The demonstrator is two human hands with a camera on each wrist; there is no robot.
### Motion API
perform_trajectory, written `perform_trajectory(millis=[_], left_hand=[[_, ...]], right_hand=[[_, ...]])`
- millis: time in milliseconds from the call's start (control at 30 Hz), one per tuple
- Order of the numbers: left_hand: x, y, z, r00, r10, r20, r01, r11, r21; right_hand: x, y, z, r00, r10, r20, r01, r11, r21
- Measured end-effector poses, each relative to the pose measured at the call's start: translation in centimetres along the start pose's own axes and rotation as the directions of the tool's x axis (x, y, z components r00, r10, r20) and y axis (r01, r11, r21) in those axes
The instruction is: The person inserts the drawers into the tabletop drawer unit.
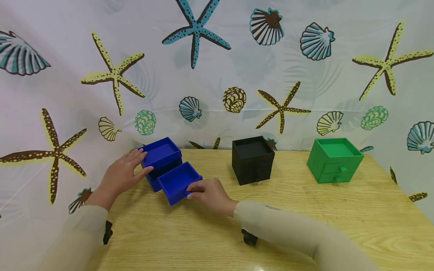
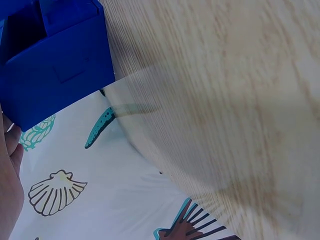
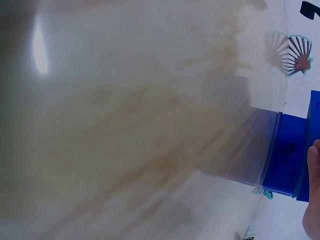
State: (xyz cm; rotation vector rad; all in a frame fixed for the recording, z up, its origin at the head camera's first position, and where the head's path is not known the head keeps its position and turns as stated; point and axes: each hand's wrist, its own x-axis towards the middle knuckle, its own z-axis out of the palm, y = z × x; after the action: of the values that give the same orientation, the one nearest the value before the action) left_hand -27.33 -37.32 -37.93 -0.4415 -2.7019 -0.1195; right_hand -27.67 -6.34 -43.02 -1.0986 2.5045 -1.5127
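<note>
A blue mini chest stands at the left of the table, its upper front open and dark. My left hand holds it by the left side, fingers along the top edge and thumb across the front. In the left wrist view, fingers show beside the blue wall. A blue drawer sits tilted in front of the chest, pulled well out. My right hand pinches the drawer's front between thumb and fingers; the knob is hidden there. The drawer's inside shows only bare blue floor.
A black mini chest stands near the table's back edge, right of the blue one. Farther right is a green mini chest with two knobbed drawers shut. A curtain printed with shells and starfish hangs behind the wooden table.
</note>
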Motion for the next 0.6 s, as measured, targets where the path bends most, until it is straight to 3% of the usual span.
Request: perform_trajectory(millis=[300, 600], left_hand=[[0.0, 0.1, 0.1, 1.000, -0.021, 0.004, 0.021, 1.000, -0.021], [-0.1, 0.0, 0.2, 0.999, -0.044, 0.007, 0.045, 0.999, -0.028]], right_hand=[[1.2, 0.2, 0.8, 0.998, 0.056, -0.036, -0.054, 0.997, 0.059], [2.0, -0.2, 1.5, 0.999, 0.030, -0.030, -0.028, 0.997, 0.067]])
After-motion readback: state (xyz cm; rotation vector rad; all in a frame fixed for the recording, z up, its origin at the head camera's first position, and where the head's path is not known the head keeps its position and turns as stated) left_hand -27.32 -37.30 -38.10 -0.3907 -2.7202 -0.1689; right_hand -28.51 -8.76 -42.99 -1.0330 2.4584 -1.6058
